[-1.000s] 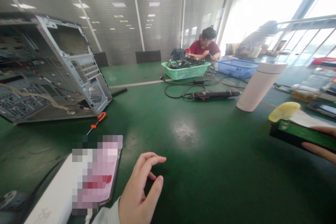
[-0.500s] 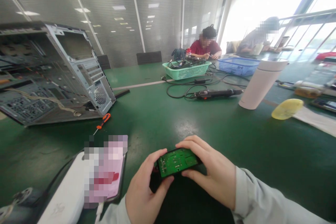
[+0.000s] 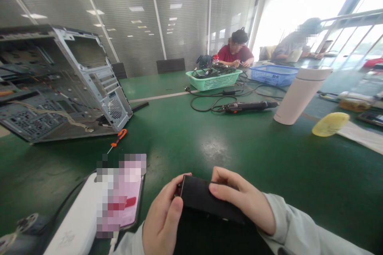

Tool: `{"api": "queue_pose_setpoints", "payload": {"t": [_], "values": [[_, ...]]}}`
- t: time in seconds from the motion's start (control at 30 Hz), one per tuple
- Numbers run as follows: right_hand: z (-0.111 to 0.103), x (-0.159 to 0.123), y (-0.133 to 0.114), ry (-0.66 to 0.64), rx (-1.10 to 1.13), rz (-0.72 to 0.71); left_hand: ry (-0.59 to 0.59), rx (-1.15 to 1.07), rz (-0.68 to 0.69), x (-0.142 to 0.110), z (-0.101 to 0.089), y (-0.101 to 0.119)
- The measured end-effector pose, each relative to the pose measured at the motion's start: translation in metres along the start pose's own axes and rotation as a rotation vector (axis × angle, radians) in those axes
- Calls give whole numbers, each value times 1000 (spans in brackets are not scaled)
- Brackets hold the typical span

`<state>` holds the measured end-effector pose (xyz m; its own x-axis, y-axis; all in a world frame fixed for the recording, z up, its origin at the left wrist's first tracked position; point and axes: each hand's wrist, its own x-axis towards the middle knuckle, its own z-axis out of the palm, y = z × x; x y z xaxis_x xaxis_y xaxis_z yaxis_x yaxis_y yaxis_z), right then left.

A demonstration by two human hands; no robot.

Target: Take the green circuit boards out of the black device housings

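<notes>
Between my two hands is a black-cased circuit board module, tilted so that its flat black side faces me. My left hand grips its left end, thumb on the near side and fingers behind. My right hand holds the right part, with the thumb on the black face and fingers curled over the far edge. The green board face is hidden from this angle. Left of my hands lie a pink-screened phone and a white power bank, with a white cable at the phone's lower end.
An open computer case stands at the left, with an orange-handled screwdriver beside it. Farther back are a black electric screwdriver, a green basket of cables, a blue basket and a pink tumbler. Two people sit beyond.
My hands have turned the module over, so the green board face has gone from view and a black face shows. My right thumb has moved onto that face.
</notes>
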<state>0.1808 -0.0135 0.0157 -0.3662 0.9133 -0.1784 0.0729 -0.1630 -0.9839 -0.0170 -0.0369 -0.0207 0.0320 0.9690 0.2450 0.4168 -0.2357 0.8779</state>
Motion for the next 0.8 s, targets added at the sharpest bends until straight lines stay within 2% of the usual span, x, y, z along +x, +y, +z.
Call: {"api": "queue_pose_setpoints", "payload": {"t": [0.1,0.17,0.2,0.27,0.43,0.47,0.53,0.63,0.73,0.8], "values": [[-1,4,-2,-32,420,366,10,3,30,0,1,-3],[-4,5,-6,-6,648,567,-17,1,53,2,1,-2],[-6,6,-8,6,720,610,-27,1,58,3,1,0],[-9,7,-14,21,804,601,-28,-6,53,5,2,3],[-13,10,-18,37,745,623,-17,-75,33,6,4,7],[-14,10,-16,43,668,574,-14,-79,35,6,5,7],[-16,8,-9,58,415,352,5,-80,47,6,5,6],[-18,2,0,139,-135,-157,25,-75,61,6,4,2],[-20,-4,3,195,-636,-558,-68,-20,60,6,1,-3],[-23,-6,2,174,-841,-714,-116,29,77,6,-1,-6]]}}
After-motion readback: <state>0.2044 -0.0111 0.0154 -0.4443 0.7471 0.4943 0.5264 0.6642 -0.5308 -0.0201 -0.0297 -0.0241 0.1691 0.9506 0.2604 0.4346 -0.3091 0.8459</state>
